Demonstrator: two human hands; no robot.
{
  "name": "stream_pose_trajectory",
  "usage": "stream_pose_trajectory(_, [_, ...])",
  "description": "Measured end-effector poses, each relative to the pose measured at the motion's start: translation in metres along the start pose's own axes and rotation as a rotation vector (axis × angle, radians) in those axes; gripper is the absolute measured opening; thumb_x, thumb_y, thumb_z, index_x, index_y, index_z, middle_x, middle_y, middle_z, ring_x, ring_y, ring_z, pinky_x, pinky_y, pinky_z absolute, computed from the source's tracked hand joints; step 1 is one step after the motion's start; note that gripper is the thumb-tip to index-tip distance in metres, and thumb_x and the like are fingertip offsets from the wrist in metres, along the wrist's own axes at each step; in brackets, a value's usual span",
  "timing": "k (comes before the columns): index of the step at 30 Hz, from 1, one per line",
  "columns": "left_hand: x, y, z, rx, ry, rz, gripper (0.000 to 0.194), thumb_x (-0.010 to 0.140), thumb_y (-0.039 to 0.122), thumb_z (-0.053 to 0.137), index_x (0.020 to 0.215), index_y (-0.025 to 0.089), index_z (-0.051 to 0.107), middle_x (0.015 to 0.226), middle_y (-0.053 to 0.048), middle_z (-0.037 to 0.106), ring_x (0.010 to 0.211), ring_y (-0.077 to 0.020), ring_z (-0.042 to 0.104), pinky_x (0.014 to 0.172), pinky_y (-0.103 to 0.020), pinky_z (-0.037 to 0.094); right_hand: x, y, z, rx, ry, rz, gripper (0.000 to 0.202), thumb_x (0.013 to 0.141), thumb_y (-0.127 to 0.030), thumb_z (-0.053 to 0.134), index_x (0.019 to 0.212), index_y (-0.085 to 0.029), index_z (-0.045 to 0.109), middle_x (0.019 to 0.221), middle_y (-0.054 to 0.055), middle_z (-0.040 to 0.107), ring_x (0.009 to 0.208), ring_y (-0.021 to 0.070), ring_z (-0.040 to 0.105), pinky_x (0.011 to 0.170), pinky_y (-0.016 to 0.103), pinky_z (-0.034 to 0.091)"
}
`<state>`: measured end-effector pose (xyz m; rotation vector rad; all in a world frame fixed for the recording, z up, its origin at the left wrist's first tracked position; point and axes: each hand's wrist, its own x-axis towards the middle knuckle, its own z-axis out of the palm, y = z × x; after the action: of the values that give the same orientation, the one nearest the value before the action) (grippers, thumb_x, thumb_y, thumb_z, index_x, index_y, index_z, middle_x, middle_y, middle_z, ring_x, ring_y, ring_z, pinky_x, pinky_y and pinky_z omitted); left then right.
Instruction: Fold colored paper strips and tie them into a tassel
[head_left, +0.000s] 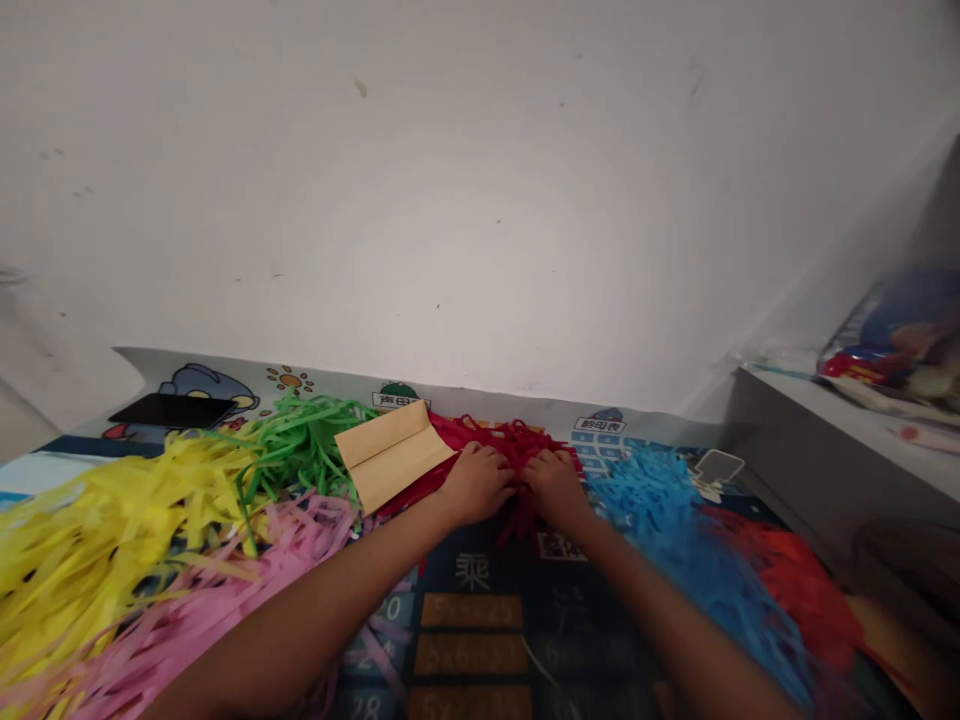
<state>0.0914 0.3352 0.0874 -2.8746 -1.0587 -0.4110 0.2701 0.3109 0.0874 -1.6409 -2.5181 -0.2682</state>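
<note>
Dark red paper strips [517, 435] lie in a pile at the middle of the table, near the wall. My left hand [478, 483] is on the left part of this pile, its fingers curled into the strips. Against the right part, my right hand [553, 487] also has its fingers bent into the red strips. A small gap separates the two hands. Just left of my left hand, a creased tan paper piece [394, 455] rests partly over the red strips. The fingertips are partly hidden among the strips.
Green [311, 440], yellow [127, 510] and pink strips [225, 600] spread over the left side. Blue strips [675, 520] and orange-red strips [795, 580] lie to the right. A black phone [172, 409] is at the back left. A grey cabinet [825, 450] stands at the right.
</note>
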Motion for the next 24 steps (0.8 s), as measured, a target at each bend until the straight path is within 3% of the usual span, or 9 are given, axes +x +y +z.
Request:
stream_pose_trajectory(5, [0.007, 0.002, -0.004, 0.007, -0.034, 0.028, 0.019, 0.089, 0.018, 0.051, 0.091, 0.014, 0.069, 0.097, -0.013, 0.071, 0.098, -0.0266, 0.060, 0.088, -0.043, 0.037, -0.006, -0.001, -0.002, 0.027, 0.043, 0.057, 0.021, 0.094, -0.021, 0.050, 0.089, -0.020, 0.071, 0.093, 0.007, 0.070, 0.095, 0.0226, 0.052, 0.082, 0.038, 0.027])
stream_pose_trajectory(8, [0.008, 0.003, -0.004, 0.003, -0.073, -0.018, 0.018, 0.091, 0.019, 0.051, 0.087, 0.012, 0.068, 0.091, -0.011, 0.071, 0.091, -0.0238, 0.064, 0.087, -0.042, 0.042, -0.009, -0.002, -0.004, 0.046, 0.056, 0.071, 0.021, 0.092, -0.019, 0.051, 0.090, -0.021, 0.072, 0.093, 0.008, 0.071, 0.096, 0.0234, 0.052, 0.085, 0.039, 0.029])
stream_pose_trajectory(11, [0.009, 0.000, -0.002, -0.006, -0.106, -0.098, 0.020, 0.093, 0.030, 0.055, 0.095, 0.013, 0.065, 0.095, -0.006, 0.068, 0.091, -0.0204, 0.064, 0.087, -0.043, 0.048, -0.021, 0.000, -0.012, 0.062, 0.078, 0.084, 0.030, 0.088, -0.013, 0.051, 0.109, -0.023, 0.069, 0.112, 0.008, 0.068, 0.106, 0.0253, 0.051, 0.093, 0.042, 0.029])
stream_pose_trajectory(14, [0.013, -0.006, -0.001, -0.031, -0.109, -0.194, 0.025, 0.092, 0.034, 0.058, 0.106, 0.014, 0.062, 0.107, -0.006, 0.065, 0.095, -0.0201, 0.064, 0.085, -0.042, 0.053, -0.040, -0.005, -0.026, 0.139, 0.127, 0.023, 0.062, 0.074, -0.008, 0.055, 0.134, -0.022, 0.052, 0.143, 0.009, 0.048, 0.129, 0.0278, 0.038, 0.107, 0.047, 0.023])
stream_pose_trajectory(17, [0.026, -0.014, -0.007, -0.076, -0.086, -0.282, 0.027, 0.092, 0.033, 0.058, 0.113, 0.015, 0.060, 0.112, -0.007, 0.063, 0.095, -0.0204, 0.064, 0.082, -0.041, 0.054, -0.049, -0.023, -0.031, 0.403, 0.174, -0.033, 0.064, 0.071, -0.006, 0.048, 0.134, -0.019, 0.052, 0.141, 0.008, 0.049, 0.130, 0.0211, 0.042, 0.110, 0.041, 0.030])
stream_pose_trajectory(20, [0.047, -0.021, -0.024, -0.120, -0.031, -0.371, 0.027, 0.093, 0.033, 0.057, 0.113, 0.015, 0.060, 0.111, -0.007, 0.064, 0.093, -0.0196, 0.064, 0.081, -0.040, 0.055, -0.032, -0.048, -0.021, 0.506, 0.171, 0.040, 0.049, 0.083, -0.012, 0.041, 0.130, -0.018, 0.054, 0.135, 0.009, 0.055, 0.126, 0.0177, 0.048, 0.107, 0.036, 0.037])
stream_pose_trajectory(24, [0.064, -0.028, -0.064, -0.136, 0.088, -0.463, 0.026, 0.093, 0.035, 0.056, 0.110, 0.015, 0.061, 0.108, -0.007, 0.065, 0.091, -0.0189, 0.064, 0.080, -0.039, 0.055, 0.015, -0.068, 0.001, 0.431, 0.130, 0.136, 0.064, 0.089, -0.038, 0.052, 0.143, -0.008, 0.038, 0.150, 0.019, 0.036, 0.140, 0.0294, 0.028, 0.114, 0.048, 0.023])
